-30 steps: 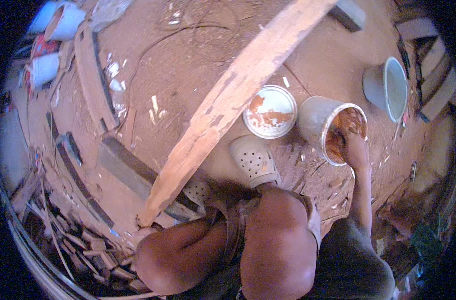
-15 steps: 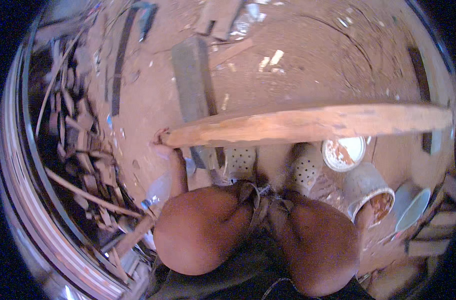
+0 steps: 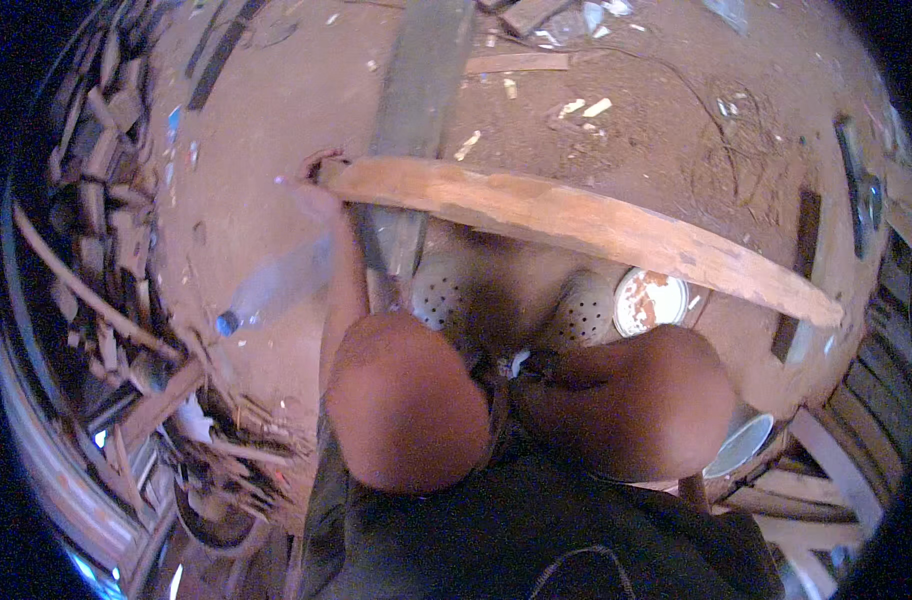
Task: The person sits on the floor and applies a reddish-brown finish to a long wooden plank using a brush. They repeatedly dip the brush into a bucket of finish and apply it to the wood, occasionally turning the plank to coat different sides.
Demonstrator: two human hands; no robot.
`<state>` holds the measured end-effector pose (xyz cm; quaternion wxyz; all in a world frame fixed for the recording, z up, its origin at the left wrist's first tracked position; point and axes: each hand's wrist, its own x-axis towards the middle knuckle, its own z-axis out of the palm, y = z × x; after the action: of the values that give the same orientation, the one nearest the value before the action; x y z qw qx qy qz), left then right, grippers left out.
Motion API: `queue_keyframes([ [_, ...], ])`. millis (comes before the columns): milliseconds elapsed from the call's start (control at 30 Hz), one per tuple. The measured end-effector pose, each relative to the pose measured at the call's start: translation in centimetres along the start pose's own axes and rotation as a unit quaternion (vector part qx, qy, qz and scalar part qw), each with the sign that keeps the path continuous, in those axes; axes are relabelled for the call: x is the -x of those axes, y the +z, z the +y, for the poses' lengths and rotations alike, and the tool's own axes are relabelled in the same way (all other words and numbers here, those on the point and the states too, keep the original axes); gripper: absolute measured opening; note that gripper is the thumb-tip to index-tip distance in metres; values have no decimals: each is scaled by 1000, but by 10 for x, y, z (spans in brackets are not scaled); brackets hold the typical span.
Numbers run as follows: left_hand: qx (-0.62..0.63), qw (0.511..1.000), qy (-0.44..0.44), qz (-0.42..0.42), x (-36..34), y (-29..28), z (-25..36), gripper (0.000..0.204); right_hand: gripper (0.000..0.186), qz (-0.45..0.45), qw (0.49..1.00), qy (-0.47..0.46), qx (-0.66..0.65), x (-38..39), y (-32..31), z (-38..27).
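A long, pale wooden board [image 3: 536, 215] spans the view in front of my shins, its left end farther from me than its right. At that left end my left hand [image 3: 321, 185] is closed round the wood, thumb side blurred. My right hand is hidden behind my right knee; only a bit of the right arm [image 3: 692, 492] shows below it. Near the board's right half lies a round white lid [image 3: 651, 302] smeared with reddish-brown matter. A grey-green beam [image 3: 421, 100] on the ground passes under the board's left part.
A clear plastic bottle with a blue cap [image 3: 228, 322] lies left of my left leg. Scrap wood [image 3: 111, 190] is heaped at the far left. A pale green basin [image 3: 739, 447] shows beside my right knee, with stacked timber [image 3: 866, 400] farther right. Wood chips [image 3: 584, 108] litter the dirt floor.
The board has tilted, its left end moving away from me and its right end nearer. My view has shifted, and the bucket where my right hand was is now hidden by my knee.
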<state>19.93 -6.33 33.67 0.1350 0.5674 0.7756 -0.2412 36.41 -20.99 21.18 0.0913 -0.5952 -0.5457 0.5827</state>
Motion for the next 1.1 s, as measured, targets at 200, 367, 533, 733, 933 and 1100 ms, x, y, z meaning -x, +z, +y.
queue_keyframes([
  [200, 58, 969, 199, -136, -12, -30, -29, 38, 47, 115, 990, 58, 61, 42, -39, -10],
  [367, 117, 882, 317, -330, -34, -29, -29, 48, 47, 199, 971, 109, 77, 73, -20, -29],
  [533, 152, 796, 392, -435, -39, -12, -48, 52, 46, 244, 961, 113, 70, 74, 7, -45],
  [733, 482, 856, 166, -88, -141, 57, -68, 57, 45, 310, 941, 122, 66, 65, 32, -43],
  [933, 686, 703, -79, 170, -254, 171, -97, 64, 45, 438, 882, 155, 80, 57, 19, -4],
  [1100, 691, 675, -10, 257, -276, 210, -110, 69, 43, 431, 886, 157, 62, -1, -60, 11],
])
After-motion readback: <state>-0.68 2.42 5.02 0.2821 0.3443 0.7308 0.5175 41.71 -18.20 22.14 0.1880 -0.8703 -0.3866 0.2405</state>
